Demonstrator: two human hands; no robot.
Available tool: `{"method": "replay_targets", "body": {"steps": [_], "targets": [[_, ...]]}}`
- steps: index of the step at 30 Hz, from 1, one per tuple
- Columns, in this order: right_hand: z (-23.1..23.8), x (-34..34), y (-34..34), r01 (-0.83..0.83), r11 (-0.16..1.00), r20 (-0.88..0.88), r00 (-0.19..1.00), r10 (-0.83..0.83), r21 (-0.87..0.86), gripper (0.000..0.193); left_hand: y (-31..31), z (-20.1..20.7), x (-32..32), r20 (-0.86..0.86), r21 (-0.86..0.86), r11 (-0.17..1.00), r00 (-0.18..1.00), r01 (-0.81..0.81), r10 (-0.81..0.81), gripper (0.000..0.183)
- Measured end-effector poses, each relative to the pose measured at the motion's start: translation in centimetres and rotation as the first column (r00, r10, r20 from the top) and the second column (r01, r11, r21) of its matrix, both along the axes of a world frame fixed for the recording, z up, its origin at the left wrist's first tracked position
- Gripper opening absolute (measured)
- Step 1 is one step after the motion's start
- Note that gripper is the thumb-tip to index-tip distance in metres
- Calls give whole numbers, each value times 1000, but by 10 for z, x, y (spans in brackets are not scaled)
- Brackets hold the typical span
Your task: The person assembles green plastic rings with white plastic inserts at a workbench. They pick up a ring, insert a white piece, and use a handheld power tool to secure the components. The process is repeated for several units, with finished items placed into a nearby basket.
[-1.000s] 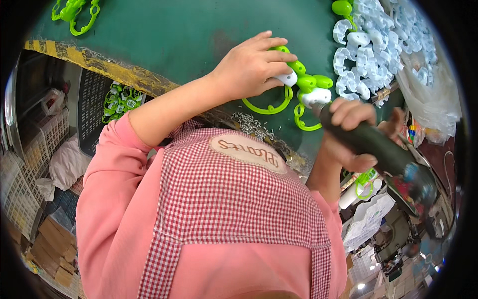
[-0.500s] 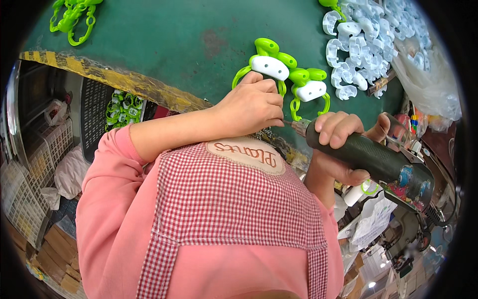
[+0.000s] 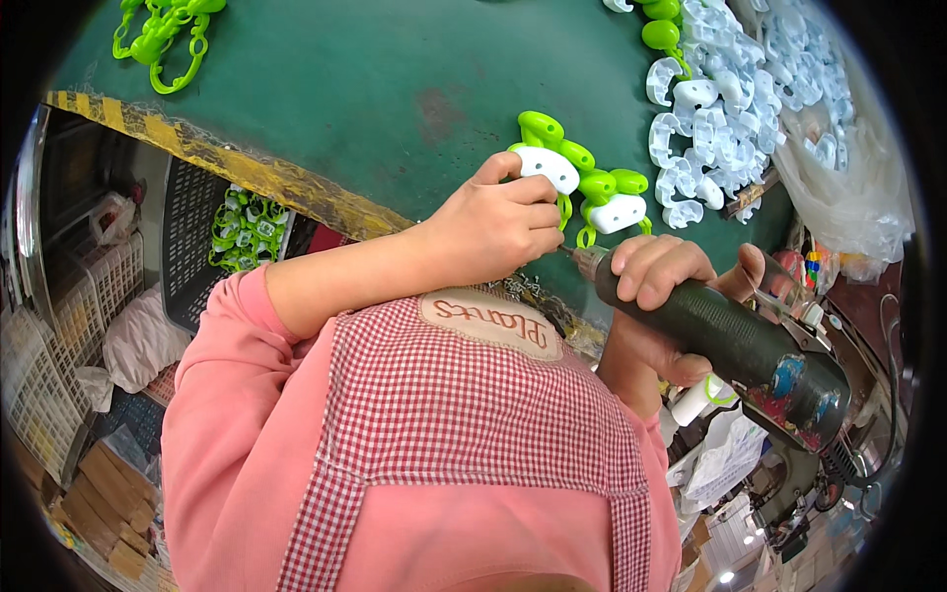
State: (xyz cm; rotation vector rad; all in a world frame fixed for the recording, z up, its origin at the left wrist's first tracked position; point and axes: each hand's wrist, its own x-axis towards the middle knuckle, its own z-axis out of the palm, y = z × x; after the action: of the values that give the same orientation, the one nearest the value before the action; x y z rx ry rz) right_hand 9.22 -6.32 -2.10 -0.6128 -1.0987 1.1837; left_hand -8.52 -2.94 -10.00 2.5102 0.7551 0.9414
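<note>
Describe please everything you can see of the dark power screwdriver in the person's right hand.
The power screwdriver is a thick, dark green-black cylinder, seemingly rubber-coated, with a worn metal rear end bearing a blue knob and a cable. It lies tilted, its metal nose pointing up-left toward the closed left hand, where its tip is hidden. The right hand wraps around its front part, fingers over the top. It is held above the edge of the green table, touching nothing else visible.

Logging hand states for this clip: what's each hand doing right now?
Left hand: closed, gripping a green and white plastic part on the green table.
Right hand: closed around a dark power screwdriver.
</note>
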Motion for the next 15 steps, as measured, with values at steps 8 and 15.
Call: {"method": "replay_targets", "body": {"steps": [8,15], "targets": [[-4,-4,19,100,985,199,972,-128,142,99,10,7,-8,47,-14,990,989,-143,143,29],[-2,-25,80,114,968,358,914,-191,224,91,34,-18,-6,96,-177,969,977,-174,193,41]]}}
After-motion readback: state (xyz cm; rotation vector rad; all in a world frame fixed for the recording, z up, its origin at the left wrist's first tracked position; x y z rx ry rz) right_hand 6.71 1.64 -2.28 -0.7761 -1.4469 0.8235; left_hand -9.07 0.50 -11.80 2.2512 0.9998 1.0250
